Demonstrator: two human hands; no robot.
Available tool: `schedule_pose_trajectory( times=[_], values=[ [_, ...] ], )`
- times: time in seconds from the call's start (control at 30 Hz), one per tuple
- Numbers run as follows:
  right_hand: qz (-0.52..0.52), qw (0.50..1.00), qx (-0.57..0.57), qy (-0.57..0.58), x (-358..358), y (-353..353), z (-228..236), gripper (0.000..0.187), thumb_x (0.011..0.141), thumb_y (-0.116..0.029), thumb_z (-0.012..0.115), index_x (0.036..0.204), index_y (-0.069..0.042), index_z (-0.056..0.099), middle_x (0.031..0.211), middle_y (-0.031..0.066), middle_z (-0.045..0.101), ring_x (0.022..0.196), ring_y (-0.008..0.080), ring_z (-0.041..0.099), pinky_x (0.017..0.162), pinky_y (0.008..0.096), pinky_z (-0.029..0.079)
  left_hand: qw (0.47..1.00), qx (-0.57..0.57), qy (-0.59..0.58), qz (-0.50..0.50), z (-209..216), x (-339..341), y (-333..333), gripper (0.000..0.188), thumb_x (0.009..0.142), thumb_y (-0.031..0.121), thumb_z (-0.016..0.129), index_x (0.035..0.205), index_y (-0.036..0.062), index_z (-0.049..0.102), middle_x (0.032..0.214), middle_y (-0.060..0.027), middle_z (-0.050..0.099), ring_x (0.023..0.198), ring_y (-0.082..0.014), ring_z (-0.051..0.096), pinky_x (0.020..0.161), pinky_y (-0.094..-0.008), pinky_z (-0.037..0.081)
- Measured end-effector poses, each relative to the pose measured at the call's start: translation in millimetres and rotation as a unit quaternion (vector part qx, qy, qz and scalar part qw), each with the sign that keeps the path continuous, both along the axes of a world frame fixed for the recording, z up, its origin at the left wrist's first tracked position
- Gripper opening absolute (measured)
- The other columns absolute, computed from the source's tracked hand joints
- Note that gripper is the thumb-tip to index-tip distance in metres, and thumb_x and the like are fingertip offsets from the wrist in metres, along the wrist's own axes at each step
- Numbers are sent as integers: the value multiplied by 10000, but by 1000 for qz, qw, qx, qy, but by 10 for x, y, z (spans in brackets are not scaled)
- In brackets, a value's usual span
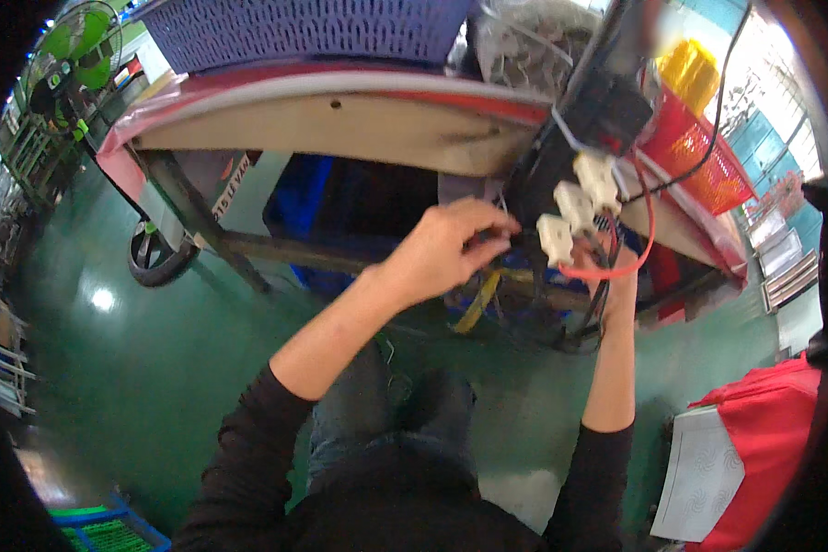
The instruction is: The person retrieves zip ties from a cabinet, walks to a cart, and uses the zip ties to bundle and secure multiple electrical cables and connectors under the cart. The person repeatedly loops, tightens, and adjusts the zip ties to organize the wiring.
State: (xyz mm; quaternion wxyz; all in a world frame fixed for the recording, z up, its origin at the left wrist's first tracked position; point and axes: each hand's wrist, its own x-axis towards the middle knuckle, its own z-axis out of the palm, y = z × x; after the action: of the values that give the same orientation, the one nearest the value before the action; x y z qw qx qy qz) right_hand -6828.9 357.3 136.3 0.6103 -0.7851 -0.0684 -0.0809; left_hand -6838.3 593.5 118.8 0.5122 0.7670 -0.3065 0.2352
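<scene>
Three cream-coloured block-like electrical fittings (575,207) sit in a slanting row against a dark upright post (547,152). A red wire (651,221) loops from them, and black cables (602,299) hang below. My right hand (620,267) is behind and under the fittings, among the cables. Its fingers are curled and partly covered, so what they grip is hidden. My left hand (455,241) is just left of the fittings, with thumb and forefinger drawn together near the post. Whatever lies between those fingertips is too small to make out.
The workbench (340,129) carries a purple basket (304,37), a clear plastic bag (529,55) and a red basket (699,152). Below are a dark blue bin (294,198) and a yellow strip (478,304). A green fan (74,37) stands left; red cloth (773,442) hangs right.
</scene>
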Motion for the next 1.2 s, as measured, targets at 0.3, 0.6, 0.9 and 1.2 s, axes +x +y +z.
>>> schedule_pose_trajectory(
  times=[0.3, 0.6, 0.9, 1.2],
  values=[
    [59, 996, -46, -51, -101, 5, 45, 156, 808, -140, 681, 882, -3, 670, 719, 42, 646, 626, 102, 574, 568, 238, 432, 995, 74, 25, 57, 80, -69, 98, 158, 826, 81, 639, 973, 27, 663, 893, -63, 680, 763, -122, 619, 692, -251, 481],
    [83, 993, -35, -82, -17, 82, 15, 206, 833, -242, 675, 893, -46, 663, 755, 17, 656, 633, 87, 561, 546, 233, 389, 995, 69, 18, 77, 45, -106, -23, 188, 835, 91, 644, 1009, 22, 658, 908, -36, 679, 793, -76, 589, 715, -224, 473],
    [127, 974, 45, -182, 138, 144, -105, 178, 819, -182, 685, 921, -40, 654, 786, 13, 652, 678, 70, 543, 633, 219, 428, 995, 19, -57, 84, -26, -16, -15, 156, 816, 59, 653, 969, 57, 684, 1009, -30, 629, 823, -100, 588, 684, -220, 466],
    [169, 969, 69, -167, 130, 100, -91, 168, 827, -93, 663, 940, 25, 621, 995, 71, 614, 857, 142, 590, 798, 268, 459, 992, -52, 95, -72, 108, 47, 41, 253, 858, 17, 617, 1111, 31, 621, 991, -61, 593, 798, -100, 576, 693, -217, 468]
  ],
)
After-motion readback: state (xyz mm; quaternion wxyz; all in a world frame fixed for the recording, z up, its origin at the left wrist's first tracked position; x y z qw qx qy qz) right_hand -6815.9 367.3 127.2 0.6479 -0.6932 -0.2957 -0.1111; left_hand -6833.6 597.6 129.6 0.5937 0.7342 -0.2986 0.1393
